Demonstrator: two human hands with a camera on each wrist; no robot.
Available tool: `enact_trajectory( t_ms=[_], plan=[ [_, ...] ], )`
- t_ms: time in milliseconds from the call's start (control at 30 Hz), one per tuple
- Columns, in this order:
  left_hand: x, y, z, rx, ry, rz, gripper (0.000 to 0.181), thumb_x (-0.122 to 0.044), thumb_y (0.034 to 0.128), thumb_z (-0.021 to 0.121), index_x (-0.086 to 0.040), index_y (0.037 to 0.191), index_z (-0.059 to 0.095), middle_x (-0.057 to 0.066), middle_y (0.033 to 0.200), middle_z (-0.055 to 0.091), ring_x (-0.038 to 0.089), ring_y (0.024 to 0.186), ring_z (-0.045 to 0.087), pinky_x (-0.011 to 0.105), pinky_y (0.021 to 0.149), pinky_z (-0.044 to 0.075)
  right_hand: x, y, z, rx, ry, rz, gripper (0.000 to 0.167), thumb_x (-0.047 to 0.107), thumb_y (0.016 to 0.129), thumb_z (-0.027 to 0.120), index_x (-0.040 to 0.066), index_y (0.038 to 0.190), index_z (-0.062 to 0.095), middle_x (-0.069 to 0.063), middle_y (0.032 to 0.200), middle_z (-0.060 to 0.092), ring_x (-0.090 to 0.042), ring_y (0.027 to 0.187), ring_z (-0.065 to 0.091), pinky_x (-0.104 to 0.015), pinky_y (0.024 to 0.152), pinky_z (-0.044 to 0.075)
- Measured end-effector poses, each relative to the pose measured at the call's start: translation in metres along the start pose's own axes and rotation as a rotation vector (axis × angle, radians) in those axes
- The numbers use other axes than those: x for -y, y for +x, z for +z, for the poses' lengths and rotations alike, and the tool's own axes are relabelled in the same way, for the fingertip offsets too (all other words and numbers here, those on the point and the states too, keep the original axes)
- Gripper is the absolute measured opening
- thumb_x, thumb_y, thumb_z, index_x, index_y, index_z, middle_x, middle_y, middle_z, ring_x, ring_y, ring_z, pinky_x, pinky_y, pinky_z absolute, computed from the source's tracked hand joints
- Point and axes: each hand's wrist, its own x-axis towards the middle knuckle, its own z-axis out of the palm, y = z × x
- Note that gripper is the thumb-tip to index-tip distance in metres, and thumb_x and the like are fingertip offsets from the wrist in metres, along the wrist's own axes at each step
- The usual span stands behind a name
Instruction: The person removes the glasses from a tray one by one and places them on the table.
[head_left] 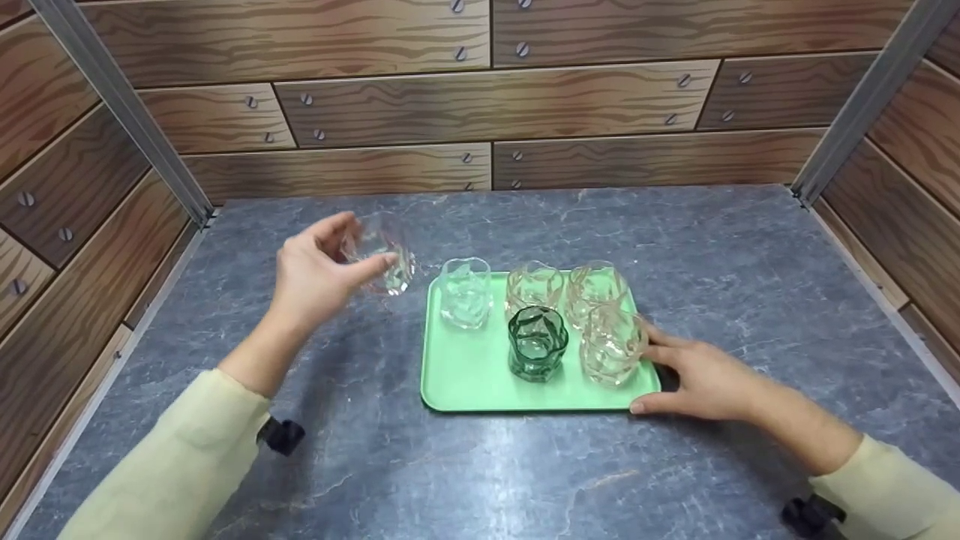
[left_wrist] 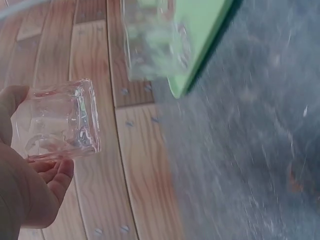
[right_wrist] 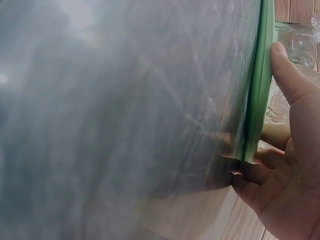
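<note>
Left hand (head_left: 311,270): up it goes, curled round a clear faceted glass tumbler (head_left: 388,259), well above the table, left of the light-green rectangular tray (head_left: 465,386).
Right hand (head_left: 705,375): low, thumb and bent fingers gripping the tray's right rim.
On the tray: one clear tumbler (head_left: 466,296) alone at left, three more clear tumblers (head_left: 613,349) bunched right, a dark-green faceted tumbler (head_left: 538,345) near them.
In the way: the nearest clear one partly covers right-hand fingers.
Surfaces: blue-grey marbled tabletop (head_left: 450,472), wood-patterned walls (head_left: 487,112).

A green tray (head_left: 466,375) seemingly rests on the grey veined tabletop (head_left: 450,480).
</note>
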Motion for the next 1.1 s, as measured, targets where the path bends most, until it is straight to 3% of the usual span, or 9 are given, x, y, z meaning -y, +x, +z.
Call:
enact_trajectory(
  t_ms=[200,367,533,767,900,1100],
  plan=[
    [0.019,0.029,0.002,0.017,-0.003,-0.077,0.094,-0.039,0.0817,0.094,-0.002,0.156,0.051,0.009,0.147,0.063,0.016,0.132,0.060,0.033,0.107,0.053,0.001,-0.002,0.000,0.019,-0.006,0.003,0.106,0.081,0.083,0.068,-0.004,0.146,0.059,-0.025,0.168,0.029,-0.056,0.137,0.049,-0.069,0.111,0.043],
    [0.037,0.050,0.009,-0.009,-0.004,-0.112,0.093,-0.039,0.0831,0.093,-0.003,0.157,0.049,0.010,0.151,0.061,0.020,0.137,0.057,0.036,0.111,0.051,0.001,-0.002,0.001,0.024,-0.004,0.002,0.105,0.080,0.083,0.069,-0.004,0.145,0.060,-0.026,0.169,0.028,-0.056,0.137,0.050,-0.069,0.111,0.042],
    [0.049,0.065,0.018,-0.029,-0.022,-0.109,0.090,-0.034,0.0849,0.093,0.000,0.156,0.049,0.015,0.151,0.059,0.024,0.140,0.056,0.038,0.115,0.048,0.002,-0.002,0.000,0.028,-0.004,0.007,0.106,0.081,0.083,0.068,-0.003,0.146,0.059,-0.026,0.168,0.028,-0.057,0.136,0.049,-0.070,0.110,0.042],
    [0.064,0.079,0.030,-0.049,0.011,-0.120,0.090,-0.035,0.0847,0.092,0.001,0.155,0.050,0.015,0.149,0.062,0.025,0.137,0.057,0.038,0.114,0.048,0.002,0.001,-0.003,0.019,-0.006,0.009,0.106,0.080,0.083,0.069,-0.003,0.147,0.059,-0.025,0.169,0.028,-0.057,0.137,0.049,-0.069,0.111,0.042],
    [0.072,0.081,0.034,-0.058,0.050,-0.142,0.090,-0.037,0.0851,0.092,0.000,0.156,0.050,0.015,0.147,0.062,0.026,0.135,0.058,0.040,0.113,0.049,0.003,0.002,-0.002,0.019,-0.004,0.009,0.106,0.081,0.083,0.068,-0.003,0.146,0.059,-0.025,0.168,0.028,-0.058,0.136,0.050,-0.070,0.110,0.042],
    [0.078,0.082,0.042,-0.056,0.033,-0.154,0.092,-0.037,0.0858,0.091,0.001,0.157,0.047,0.018,0.152,0.058,0.027,0.140,0.055,0.040,0.116,0.047,0.001,0.001,0.000,0.011,-0.001,0.007,0.104,0.079,0.084,0.070,-0.003,0.146,0.060,-0.025,0.168,0.029,-0.056,0.137,0.049,-0.068,0.111,0.043]
  ],
)
